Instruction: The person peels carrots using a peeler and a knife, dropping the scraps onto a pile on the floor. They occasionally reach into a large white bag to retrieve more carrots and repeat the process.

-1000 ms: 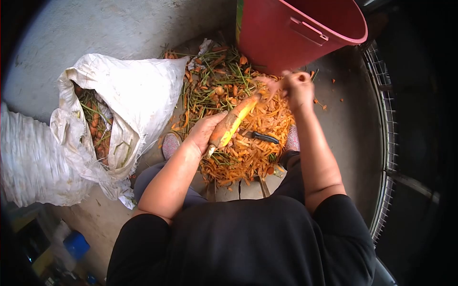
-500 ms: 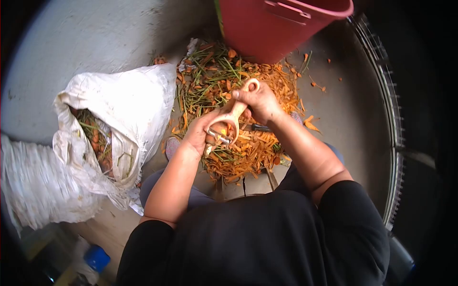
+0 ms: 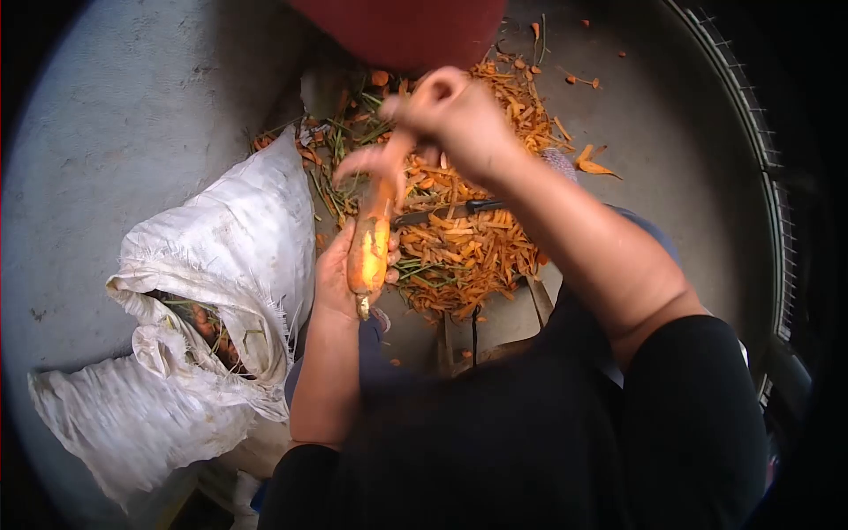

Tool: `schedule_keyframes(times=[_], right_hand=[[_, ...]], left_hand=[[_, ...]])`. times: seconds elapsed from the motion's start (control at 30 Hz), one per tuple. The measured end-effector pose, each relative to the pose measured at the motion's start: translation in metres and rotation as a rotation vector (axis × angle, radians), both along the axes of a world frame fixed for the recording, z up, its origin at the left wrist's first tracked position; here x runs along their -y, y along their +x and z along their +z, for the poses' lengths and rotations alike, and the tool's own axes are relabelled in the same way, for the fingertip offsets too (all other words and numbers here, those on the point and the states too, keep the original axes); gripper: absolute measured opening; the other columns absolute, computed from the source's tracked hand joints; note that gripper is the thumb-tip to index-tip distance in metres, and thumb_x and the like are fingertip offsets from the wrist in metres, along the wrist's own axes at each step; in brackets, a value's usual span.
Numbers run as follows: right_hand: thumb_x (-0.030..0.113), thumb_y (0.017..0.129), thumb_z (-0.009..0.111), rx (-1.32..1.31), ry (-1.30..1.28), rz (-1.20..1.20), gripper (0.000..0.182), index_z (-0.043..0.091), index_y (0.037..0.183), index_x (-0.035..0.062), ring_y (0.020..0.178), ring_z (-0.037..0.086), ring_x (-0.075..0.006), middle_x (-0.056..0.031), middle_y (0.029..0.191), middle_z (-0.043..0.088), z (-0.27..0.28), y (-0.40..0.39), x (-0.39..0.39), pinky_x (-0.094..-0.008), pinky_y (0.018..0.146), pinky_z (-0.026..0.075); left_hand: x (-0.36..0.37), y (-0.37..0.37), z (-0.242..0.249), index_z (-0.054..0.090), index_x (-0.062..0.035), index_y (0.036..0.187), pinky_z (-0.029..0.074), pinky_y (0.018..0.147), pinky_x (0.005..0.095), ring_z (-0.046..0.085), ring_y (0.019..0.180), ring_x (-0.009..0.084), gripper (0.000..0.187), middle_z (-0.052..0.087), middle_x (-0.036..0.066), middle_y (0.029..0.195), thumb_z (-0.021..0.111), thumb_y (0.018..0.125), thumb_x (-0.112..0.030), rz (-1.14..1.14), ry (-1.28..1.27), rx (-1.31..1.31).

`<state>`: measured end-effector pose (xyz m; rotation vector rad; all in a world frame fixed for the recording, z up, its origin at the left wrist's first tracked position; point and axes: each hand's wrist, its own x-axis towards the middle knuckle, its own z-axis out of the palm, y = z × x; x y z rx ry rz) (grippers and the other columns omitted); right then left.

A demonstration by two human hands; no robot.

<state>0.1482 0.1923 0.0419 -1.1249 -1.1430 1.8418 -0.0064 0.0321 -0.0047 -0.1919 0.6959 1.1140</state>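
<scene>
A partly peeled carrot [image 3: 368, 252] lies along my left hand [image 3: 334, 272], which grips it with the stem end pointing toward me. Bright orange strips show between darker patches of skin on it. My right hand [image 3: 468, 128], smeared by motion, is closed around the handle of a pale peeler [image 3: 380, 163]. The handle's ring end sticks out beyond my fingers, and the blurred peeler head is over the far end of the carrot. Beneath both hands, a knife [image 3: 433, 215] with a dark handle rests on a heap of carrot peelings [image 3: 481, 256].
At the left stands an open white woven sack [image 3: 221, 212] with unpeeled carrots [image 3: 208, 327] and green stalks inside. A red bin [image 3: 415, 31] is beyond the heap. Green stems [image 3: 331, 185] are mixed into the heap's left side, and a wire-edged rim [image 3: 767, 150] curves along the right.
My right hand has moved the peeler forward, away from my left hand, to the carrot's far end. The carrot now shows in full. The camera view has shifted, and the red bin sits higher.
</scene>
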Motion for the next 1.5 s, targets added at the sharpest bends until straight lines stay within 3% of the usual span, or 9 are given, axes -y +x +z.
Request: schedule_keyframes(times=[0.13,0.27,0.6,0.73,1.0,1.27,1.33,1.4,1.5], right_hand=[[0.019,0.071,0.072,-0.13,-0.022,0.514,0.027,0.05,0.064,0.005,0.037,0.048,-0.0079,-0.0055,0.056,0.055,-0.008,-0.016,0.047,-0.0192,0.033,0.037],[0.016,0.071,0.071,-0.044,-0.182,0.437,0.023,0.052,0.067,0.0034,0.039,0.049,-0.008,-0.0074,0.058,0.057,-0.027,-0.005,0.024,-0.0176,0.033,0.038],[0.022,0.073,0.07,0.077,0.099,-0.135,0.029,0.048,0.073,0.0031,0.042,0.05,-0.0096,-0.0065,0.06,0.057,-0.019,0.01,-0.019,-0.0206,0.034,0.038],[0.017,0.07,0.072,-0.126,-0.118,0.403,0.026,0.049,0.066,0.0053,0.041,0.05,-0.0086,-0.0063,0.058,0.055,-0.007,-0.014,0.039,-0.0192,0.033,0.038],[0.017,0.073,0.07,0.11,0.055,-0.28,0.026,0.047,0.076,0.0031,0.038,0.047,-0.0096,-0.0072,0.057,0.053,-0.04,0.015,-0.039,-0.0215,0.031,0.036],[0.012,0.07,0.072,-0.095,-0.106,0.46,0.023,0.049,0.067,0.0078,0.044,0.051,-0.0073,-0.0018,0.056,0.054,-0.004,-0.018,0.05,-0.0197,0.033,0.036],[0.012,0.072,0.07,0.002,-0.148,0.409,0.022,0.049,0.069,0.007,0.043,0.05,-0.0083,-0.0031,0.054,0.053,-0.005,-0.012,0.032,-0.0194,0.034,0.036],[0.014,0.076,0.066,0.023,-0.089,0.047,0.02,0.048,0.073,0.0054,0.039,0.048,-0.0102,-0.0073,0.058,0.056,-0.031,-0.006,0.003,-0.0199,0.031,0.034],[0.013,0.073,0.069,-0.045,-0.114,-0.219,0.023,0.047,0.077,0.0043,0.038,0.044,-0.009,-0.0065,0.062,0.055,-0.058,0.026,-0.049,-0.0198,0.032,0.034]], left_hand=[[-0.009,0.006,-0.006,0.04,0.0045,0.118,0.055,0.054,0.0326,0.061,0.078,0.0284,0.048,0.056,0.019,0.096,0.044,0.088,-0.033,0.005,0.136,0.078],[-0.004,0.008,-0.01,0.049,0.0009,0.111,0.051,0.063,0.0345,0.06,0.077,0.0202,0.034,0.057,0.013,0.093,0.043,0.089,-0.025,0.057,-0.051,-0.227],[0.002,-0.001,0.004,0.049,-0.0046,0.107,0.042,0.055,0.0293,0.051,0.069,0.0197,0.033,0.054,0.011,0.083,0.041,0.088,-0.03,0.039,-0.042,-0.072],[-0.001,-0.001,0.0,0.053,-0.0055,0.103,0.044,0.054,0.0302,0.054,0.074,0.0211,0.031,0.056,0.011,0.083,0.045,0.084,-0.029,-0.049,0.198,-0.225],[0.005,-0.002,0.001,0.051,-0.0063,0.107,0.043,0.053,0.0305,0.054,0.07,0.0204,0.033,0.058,0.014,0.085,0.04,0.09,-0.032,-0.052,-0.016,-0.134],[0.004,-0.003,-0.024,0.047,0.0006,0.111,0.051,0.056,0.0326,0.057,0.072,0.0256,0.041,0.055,0.016,0.086,0.037,0.09,-0.033,-0.026,-0.007,-0.102],[0.005,0.001,-0.009,0.044,0.0014,0.112,0.051,0.053,0.03,0.056,0.073,0.025,0.043,0.054,0.015,0.086,0.037,0.09,-0.035,-0.082,0.126,-0.371],[0.002,0.004,0.005,0.043,-0.0046,0.115,0.047,0.051,0.0258,0.051,0.071,0.0206,0.039,0.051,0.013,0.087,0.037,0.09,-0.034,-0.1,0.059,-0.013],[0.002,0.005,0.009,0.048,-0.0077,0.11,0.04,0.048,0.0254,0.049,0.066,0.0185,0.037,0.051,0.01,0.083,0.041,0.089,-0.037,-0.138,0.078,-0.106]])
